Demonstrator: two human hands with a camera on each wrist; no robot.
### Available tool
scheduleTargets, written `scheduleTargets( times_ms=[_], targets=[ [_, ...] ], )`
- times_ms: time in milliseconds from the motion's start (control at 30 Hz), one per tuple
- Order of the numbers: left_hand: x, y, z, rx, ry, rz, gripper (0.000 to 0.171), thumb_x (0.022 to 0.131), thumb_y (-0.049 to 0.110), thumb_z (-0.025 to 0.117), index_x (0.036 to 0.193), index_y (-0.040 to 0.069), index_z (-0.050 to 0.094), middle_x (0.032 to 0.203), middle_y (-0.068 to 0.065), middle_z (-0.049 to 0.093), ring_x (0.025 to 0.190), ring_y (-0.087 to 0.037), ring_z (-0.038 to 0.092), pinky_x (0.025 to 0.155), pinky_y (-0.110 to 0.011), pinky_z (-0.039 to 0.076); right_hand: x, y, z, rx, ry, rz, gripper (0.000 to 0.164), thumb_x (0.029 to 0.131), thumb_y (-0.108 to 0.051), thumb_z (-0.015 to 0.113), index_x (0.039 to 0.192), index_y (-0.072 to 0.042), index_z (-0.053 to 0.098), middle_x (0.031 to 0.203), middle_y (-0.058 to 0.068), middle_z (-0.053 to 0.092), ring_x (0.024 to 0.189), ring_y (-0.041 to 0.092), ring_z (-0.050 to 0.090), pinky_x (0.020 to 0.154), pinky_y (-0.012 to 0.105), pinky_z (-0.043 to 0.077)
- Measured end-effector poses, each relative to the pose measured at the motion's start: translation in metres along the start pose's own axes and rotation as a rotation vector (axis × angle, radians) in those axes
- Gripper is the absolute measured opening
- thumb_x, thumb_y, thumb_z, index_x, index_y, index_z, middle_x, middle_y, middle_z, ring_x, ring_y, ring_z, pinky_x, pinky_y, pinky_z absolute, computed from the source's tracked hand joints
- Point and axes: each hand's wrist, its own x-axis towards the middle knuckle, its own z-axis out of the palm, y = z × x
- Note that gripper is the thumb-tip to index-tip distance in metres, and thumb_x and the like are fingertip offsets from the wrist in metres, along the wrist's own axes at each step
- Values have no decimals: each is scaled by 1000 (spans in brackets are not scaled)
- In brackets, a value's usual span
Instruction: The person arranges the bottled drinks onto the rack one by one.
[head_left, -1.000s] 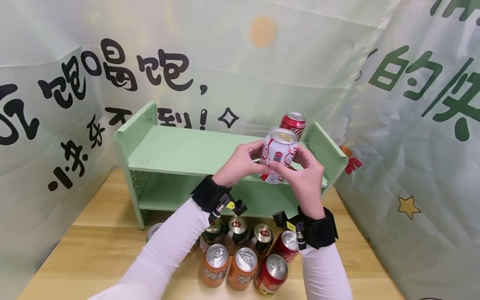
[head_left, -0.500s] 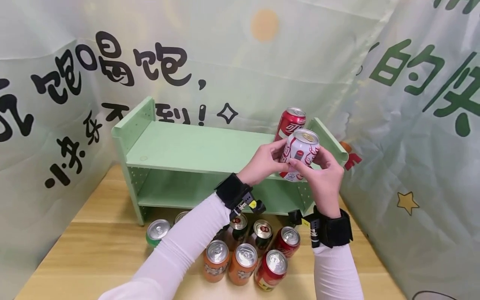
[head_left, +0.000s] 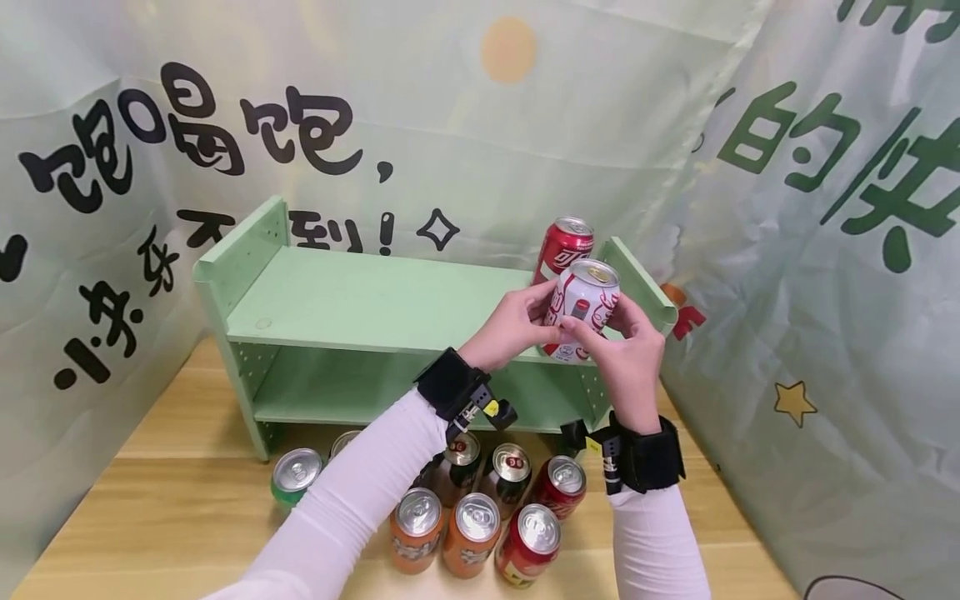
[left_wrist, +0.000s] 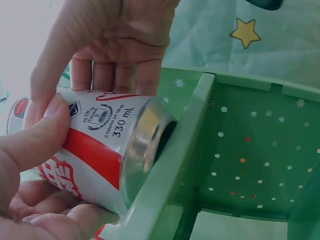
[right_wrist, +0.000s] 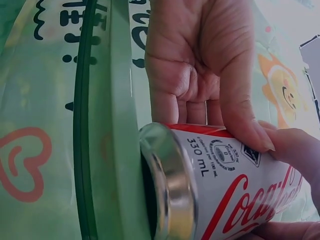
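Note:
A white and red Coca-Cola can (head_left: 583,304) stands upright between both hands at the right end of the green shelf's (head_left: 375,296) top board. My left hand (head_left: 513,327) grips its left side, and my right hand (head_left: 626,350) grips its right side, with the thumbs close together on the front. In the left wrist view the base of the can (left_wrist: 145,145) is right at the front edge of the board; the right wrist view shows the can (right_wrist: 235,185) at the same edge. Behind it stands a red cola can (head_left: 562,246), partly hidden by the white one.
On the wooden table (head_left: 142,500) before the shelf stand several cans: orange cans (head_left: 416,533), a red can with yellow (head_left: 528,546), dark cans (head_left: 510,475), a red can (head_left: 561,487) and a green can (head_left: 296,475). My left sleeve hides some. Printed cloth (head_left: 450,108) hangs behind.
Both hands have carried the white can rightward and slightly down, in front of the red can on the shelf. Over the last half second they hold nearly still there while the view shifts.

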Motion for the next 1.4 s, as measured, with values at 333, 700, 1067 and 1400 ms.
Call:
scheduleTargets(
  times_ms=[333, 700, 1067, 1400],
  targets=[
    [6, -5, 5, 16, -32, -24, 76, 86, 0, 66, 149, 5, 24, 146, -14, 41, 134, -22, 40, 103, -26, 42, 0, 11, -2, -63, -38, 53, 56, 76, -30, 79, 125, -12, 59, 109, 7, 65, 94, 11, 56, 80, 23, 46],
    [11, -13, 4, 41, -8, -33, 78, 87, 1, 65, 150, 9, 21, 146, -13, 41, 134, -21, 40, 103, -26, 42, 5, 17, 0, -59, -75, 94, 58, 78, -34, 78, 129, -16, 57, 116, 7, 63, 100, 14, 57, 82, 23, 48],
    [12, -10, 1, 30, 35, -14, 77, 87, 0, 64, 151, 9, 21, 147, -13, 38, 135, -21, 39, 104, -24, 40, 11, 12, 8, 2, -69, 77, 56, 78, -28, 78, 129, -16, 58, 116, 7, 63, 100, 14, 57, 84, 25, 49],
    [2, -6, -1, -45, 129, -28, 67, 84, 2, 69, 143, 6, 40, 144, -13, 45, 130, -22, 46, 100, -24, 44, 7, 6, 5, 54, -72, 134, 65, 81, -21, 76, 137, -8, 46, 130, 11, 55, 115, 19, 53, 97, 32, 45]
  ],
)
